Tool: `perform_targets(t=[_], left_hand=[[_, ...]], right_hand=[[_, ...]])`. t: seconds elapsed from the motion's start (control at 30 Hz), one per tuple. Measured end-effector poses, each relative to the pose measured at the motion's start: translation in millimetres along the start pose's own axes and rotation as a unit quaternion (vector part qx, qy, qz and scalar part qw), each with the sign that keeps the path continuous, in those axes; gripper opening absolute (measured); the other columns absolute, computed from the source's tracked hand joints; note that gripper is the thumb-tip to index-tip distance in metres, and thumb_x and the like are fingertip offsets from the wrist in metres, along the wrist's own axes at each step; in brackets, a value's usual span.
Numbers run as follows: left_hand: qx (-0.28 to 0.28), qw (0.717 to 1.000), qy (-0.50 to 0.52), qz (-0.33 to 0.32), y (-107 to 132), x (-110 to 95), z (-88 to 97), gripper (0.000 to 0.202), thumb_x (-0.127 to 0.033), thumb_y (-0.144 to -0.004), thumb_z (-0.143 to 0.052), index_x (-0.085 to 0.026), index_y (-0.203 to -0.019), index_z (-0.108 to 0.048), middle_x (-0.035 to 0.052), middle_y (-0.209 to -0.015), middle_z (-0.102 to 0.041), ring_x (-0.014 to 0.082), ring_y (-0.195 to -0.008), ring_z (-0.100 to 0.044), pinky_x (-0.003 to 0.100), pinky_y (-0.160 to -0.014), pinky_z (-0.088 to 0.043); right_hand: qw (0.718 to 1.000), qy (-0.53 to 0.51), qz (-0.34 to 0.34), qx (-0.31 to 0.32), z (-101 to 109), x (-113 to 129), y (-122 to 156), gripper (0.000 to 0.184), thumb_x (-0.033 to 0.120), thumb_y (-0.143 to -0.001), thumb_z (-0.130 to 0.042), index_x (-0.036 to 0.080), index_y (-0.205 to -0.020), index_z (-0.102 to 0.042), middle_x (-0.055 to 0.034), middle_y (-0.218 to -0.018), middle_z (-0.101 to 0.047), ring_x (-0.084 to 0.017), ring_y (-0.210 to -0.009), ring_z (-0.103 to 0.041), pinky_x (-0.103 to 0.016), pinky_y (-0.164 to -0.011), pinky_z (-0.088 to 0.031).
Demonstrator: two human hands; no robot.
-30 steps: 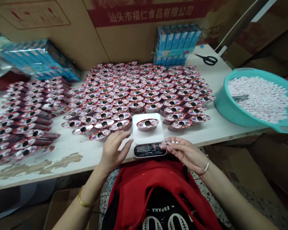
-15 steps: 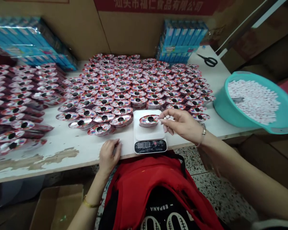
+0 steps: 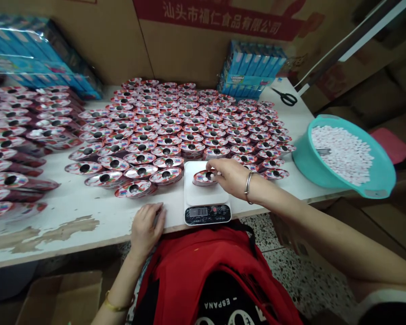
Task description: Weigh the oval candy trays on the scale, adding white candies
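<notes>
On the white digital scale [image 3: 203, 197] stands one red-and-white pouch [image 3: 199, 178] with a round dark opening on top. My right hand [image 3: 232, 178] is over this pouch, fingertips at its opening. A small white candy [image 3: 212, 177] shows by the pinched fingers; whether more are in the hand is hidden. My left hand [image 3: 145, 228] rests at the table's front edge, left of the scale, fingers loosely curled, thumb apart and nothing visible in it. Many similar pouches [image 3: 167, 174] stand upright in rows behind and left of the scale.
A turquoise basin [image 3: 304, 158] of small white candies [image 3: 341, 153], with a metal scoop [image 3: 323, 151], stands at the right. Black scissors [image 3: 287, 97] lie at the back right. Blue wrapped boxes [image 3: 246, 67] stand behind the rows. A cardboard box [image 3: 61, 298] is below the table.
My right hand has moved left from beside the pouch to over its opening, carrying white candies. The scale's display reads slightly higher. My left hand stays resting on the table.
</notes>
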State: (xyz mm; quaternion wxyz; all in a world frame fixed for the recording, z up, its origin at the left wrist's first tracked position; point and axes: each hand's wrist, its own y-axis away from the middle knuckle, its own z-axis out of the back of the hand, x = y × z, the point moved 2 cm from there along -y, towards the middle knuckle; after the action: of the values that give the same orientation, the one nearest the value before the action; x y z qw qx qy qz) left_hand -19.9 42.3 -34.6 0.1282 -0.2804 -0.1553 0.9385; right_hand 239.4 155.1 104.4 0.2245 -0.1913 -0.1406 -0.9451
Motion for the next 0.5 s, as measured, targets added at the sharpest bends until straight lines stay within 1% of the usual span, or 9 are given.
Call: perform_targets(t=[0.1,0.23,0.3,0.33,0.4,0.43,0.47,0.5], left_hand=[[0.0,1.0,-0.001,0.003,0,-1,-0.1,0.022,-0.025,-0.086,-0.056,-0.019,-0.107,-0.057,0.0068,-0.088,-0.063,0.0192,-0.083,-0.059,0.033,-0.079,-0.048],[-0.002,1.0,-0.004,0.003,-2,-3,1.0,0.021,-0.025,-0.086,-0.056,-0.019,-0.106,-0.058,0.0067,-0.087,-0.063,0.0193,-0.082,-0.059,0.033,-0.078,-0.047],[-0.002,1.0,-0.006,0.003,-3,-5,1.4,0.02,-0.025,-0.087,-0.055,-0.019,-0.106,-0.058,0.0063,-0.086,-0.063,0.019,-0.081,-0.059,0.033,-0.077,-0.047],[-0.002,1.0,-0.006,0.003,-4,-5,1.5,0.02,-0.025,-0.087,-0.055,-0.02,-0.105,-0.058,0.0062,-0.086,-0.063,0.0189,-0.08,-0.058,0.032,-0.076,-0.047],[-0.001,1.0,-0.007,0.005,-4,-5,1.6,0.019,-0.025,-0.087,-0.055,-0.02,-0.105,-0.058,0.006,-0.085,-0.062,0.0188,-0.08,-0.058,0.032,-0.076,-0.047],[0.0,1.0,-0.007,0.007,-3,-5,1.5,0.019,-0.025,-0.087,-0.054,-0.02,-0.105,-0.058,0.0059,-0.085,-0.062,0.0187,-0.08,-0.058,0.032,-0.076,-0.047],[0.002,1.0,-0.006,0.008,-3,-5,1.4,0.019,-0.025,-0.087,-0.054,-0.02,-0.105,-0.058,0.006,-0.085,-0.062,0.0187,-0.08,-0.058,0.032,-0.076,-0.047],[0.004,1.0,-0.006,0.011,-3,-5,1.2,0.019,-0.025,-0.087,-0.054,-0.02,-0.105,-0.057,0.0061,-0.086,-0.062,0.0187,-0.08,-0.058,0.033,-0.076,-0.047]], right_hand=[[1.0,-0.002,-0.001,0.004,0,2,-4,0.02,0.008,-0.082,-0.054,0.016,-0.099,-0.061,-0.0078,-0.094,-0.061,-0.017,-0.082,-0.053,-0.029,-0.074,-0.04],[0.999,-0.007,-0.027,0.022,-3,5,-9,0.021,0.007,-0.078,-0.058,0.016,-0.097,-0.062,-0.0065,-0.089,-0.058,-0.018,-0.081,-0.052,-0.029,-0.074,-0.041],[1.0,-0.02,-0.017,0.009,0,6,-9,0.022,0.005,-0.078,-0.057,0.015,-0.097,-0.062,-0.0066,-0.09,-0.058,-0.018,-0.083,-0.052,-0.03,-0.077,-0.041],[0.999,-0.036,-0.007,-0.01,3,7,-7,0.022,0.005,-0.078,-0.055,0.015,-0.097,-0.063,-0.0067,-0.091,-0.058,-0.018,-0.085,-0.052,-0.031,-0.079,-0.042],[0.993,-0.101,-0.002,-0.061,12,4,-2,0.02,0.006,-0.08,-0.054,0.016,-0.096,-0.063,-0.0058,-0.091,-0.059,-0.017,-0.086,-0.053,-0.032,-0.082,-0.042],[0.984,-0.159,-0.01,-0.081,17,2,1,0.019,0.008,-0.081,-0.054,0.016,-0.096,-0.063,-0.0052,-0.091,-0.059,-0.016,-0.084,-0.054,-0.032,-0.081,-0.043],[0.968,-0.231,-0.026,-0.094,21,-2,5,0.019,0.009,-0.081,-0.054,0.015,-0.096,-0.063,-0.0046,-0.091,-0.06,-0.015,-0.081,-0.054,-0.031,-0.078,-0.045],[0.944,-0.311,-0.048,-0.097,24,-7,10,0.019,0.011,-0.081,-0.056,0.015,-0.098,-0.063,-0.0041,-0.09,-0.06,-0.013,-0.078,-0.055,-0.03,-0.074,-0.046]])
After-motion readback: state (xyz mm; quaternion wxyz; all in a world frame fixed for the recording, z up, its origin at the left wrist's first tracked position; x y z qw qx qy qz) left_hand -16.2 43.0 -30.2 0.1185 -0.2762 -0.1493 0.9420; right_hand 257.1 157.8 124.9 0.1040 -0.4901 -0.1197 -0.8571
